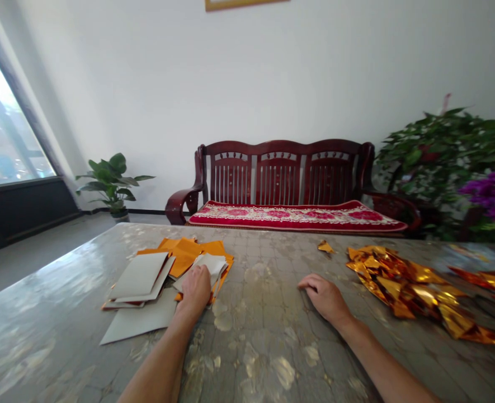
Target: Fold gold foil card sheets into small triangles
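I record, by remote feed, the left hand (196,285) on white paper (214,262) atop orange sheets (184,253) at left on the table (259,330); its grip I cannot tell. The right hand (323,295) is loosely curled, closure unclear, between these and gold foil pieces (423,291).

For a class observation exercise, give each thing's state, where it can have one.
Left hand: curled over white papers
Right hand: loosely curled, grip unclear
Grey sheets: loosely piled
Orange papers: spread out, overlapping
Gold foil pieces: creased, heaped
Small gold piece: lying apart
Bench: seat cloth-covered
Potted plant: leafy, upright
Purple flowers: in bloom
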The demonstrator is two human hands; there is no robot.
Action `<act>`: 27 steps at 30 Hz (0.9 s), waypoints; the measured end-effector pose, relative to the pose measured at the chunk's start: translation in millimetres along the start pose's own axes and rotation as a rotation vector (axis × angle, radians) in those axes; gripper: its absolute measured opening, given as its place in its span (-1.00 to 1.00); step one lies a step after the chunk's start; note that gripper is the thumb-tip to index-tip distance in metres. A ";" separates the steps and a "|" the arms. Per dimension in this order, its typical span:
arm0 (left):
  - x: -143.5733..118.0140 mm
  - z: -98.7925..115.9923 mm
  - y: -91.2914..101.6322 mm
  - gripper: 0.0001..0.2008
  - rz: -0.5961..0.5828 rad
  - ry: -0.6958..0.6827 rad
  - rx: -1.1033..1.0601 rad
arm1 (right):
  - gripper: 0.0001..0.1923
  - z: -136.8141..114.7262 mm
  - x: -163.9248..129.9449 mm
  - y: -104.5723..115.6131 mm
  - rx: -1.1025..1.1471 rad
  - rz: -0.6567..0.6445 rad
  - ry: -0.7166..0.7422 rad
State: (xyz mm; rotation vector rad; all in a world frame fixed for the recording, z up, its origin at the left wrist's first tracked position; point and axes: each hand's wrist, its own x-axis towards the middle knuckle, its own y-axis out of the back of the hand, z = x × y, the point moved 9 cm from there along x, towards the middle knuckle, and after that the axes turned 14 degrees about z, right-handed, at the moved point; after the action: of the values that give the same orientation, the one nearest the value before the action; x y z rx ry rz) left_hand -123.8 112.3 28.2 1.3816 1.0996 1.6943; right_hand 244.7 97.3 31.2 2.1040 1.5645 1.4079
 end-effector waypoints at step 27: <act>-85.7 152.7 40.1 -0.90 -0.028 -0.899 -0.445 | -0.58 -74.6 -22.2 -19.8 -0.047 -0.078 0.472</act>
State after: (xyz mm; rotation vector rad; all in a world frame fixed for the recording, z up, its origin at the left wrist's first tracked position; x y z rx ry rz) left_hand 43.5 48.3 42.3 1.5463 0.2130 0.9904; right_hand 175.4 59.7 46.6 1.7423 1.7184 1.9937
